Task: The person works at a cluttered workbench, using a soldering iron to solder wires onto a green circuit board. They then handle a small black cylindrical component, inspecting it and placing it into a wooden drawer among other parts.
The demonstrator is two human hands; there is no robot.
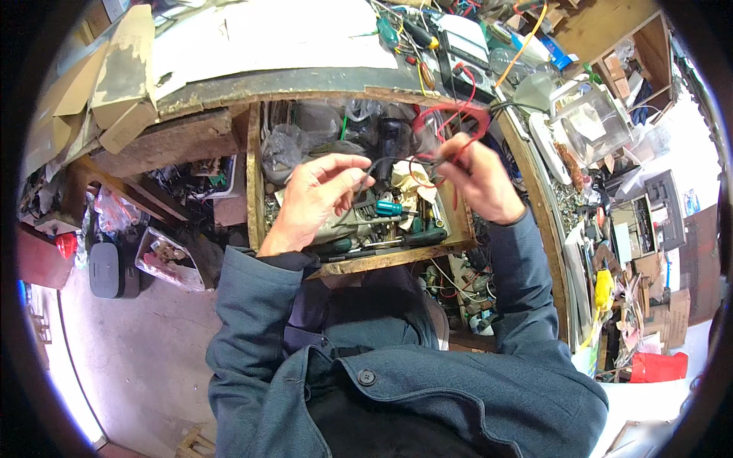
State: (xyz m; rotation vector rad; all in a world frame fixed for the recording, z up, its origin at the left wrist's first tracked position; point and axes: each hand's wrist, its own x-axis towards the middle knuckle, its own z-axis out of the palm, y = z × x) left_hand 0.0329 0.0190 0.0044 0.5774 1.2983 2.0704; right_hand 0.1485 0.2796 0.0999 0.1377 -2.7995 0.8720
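Observation:
Above an open wooden drawer (357,265), both my hands are on a bundle of thin leads. My left hand (317,197) pinches the black lead (388,159) between thumb and fingertips. On the other side, my right hand (482,177), slightly blurred, closes round the red lead (458,113), which loops up over the drawer's back right corner, and the black one beside it. Below the hands lie a teal-handled screwdriver (388,208), other dark-handled tools (424,238), a crumpled cream cloth or paper (412,183) and plastic bags (284,153).
A workbench (275,80) runs behind the drawer, with a grey meter-like device (462,42) and screwdrivers (388,32) on it. Crowded at right are a clear plastic box (588,126) and a yellow tool (603,290). A white bin (177,259) stands lower left beside a dark case (107,269).

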